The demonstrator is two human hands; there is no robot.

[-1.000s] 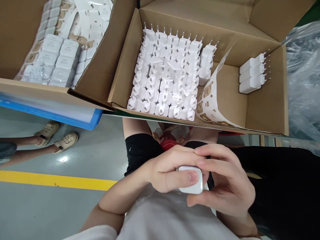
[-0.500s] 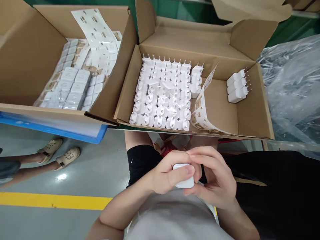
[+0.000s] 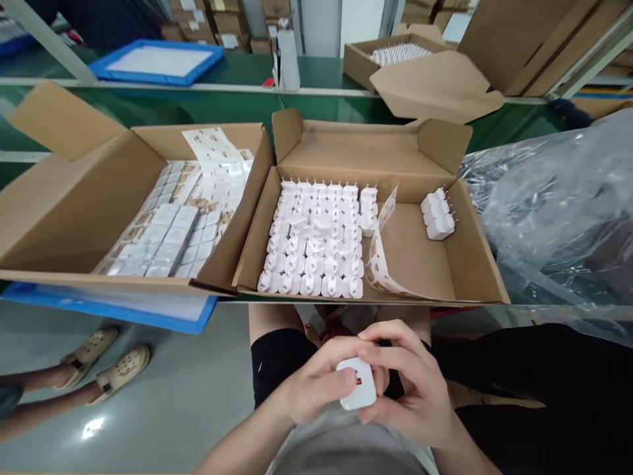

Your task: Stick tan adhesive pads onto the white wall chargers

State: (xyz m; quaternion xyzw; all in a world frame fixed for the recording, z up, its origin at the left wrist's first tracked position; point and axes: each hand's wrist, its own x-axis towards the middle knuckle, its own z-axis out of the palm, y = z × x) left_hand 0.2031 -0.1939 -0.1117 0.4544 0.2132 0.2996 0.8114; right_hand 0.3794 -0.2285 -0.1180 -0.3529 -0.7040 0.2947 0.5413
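Over my lap, my left hand (image 3: 319, 382) is closed round a white charger plug (image 3: 363, 393), its thumb lying across the face. A small dark and red port shows beside that thumb. My right hand (image 3: 408, 386) curves round the other side of the plug, fingertips and thumb touching its edges. Beyond my hands stands a cardboard box (image 3: 435, 267) with rows of white plugs (image 3: 311, 247), pins up. Several more plugs (image 3: 438, 214) stand at its right wall. A white cut-out sheet (image 3: 380, 260) leans between the two groups.
To the left, another carton (image 3: 64, 218) holds bagged white chargers (image 3: 168, 237) and cut-out sheets. A blue-framed tray (image 3: 200, 318) juts out below it. Clear plastic wrap (image 3: 554, 204) lies at right. Behind are a green bench, another blue tray (image 3: 158, 63) and a box of plugs (image 3: 356, 63). Another person's feet (image 3: 106, 369) show at left.
My view has tilted up, bringing the back bench into sight. The plug in my hands has been turned a little, and its port now shows by my left thumb.
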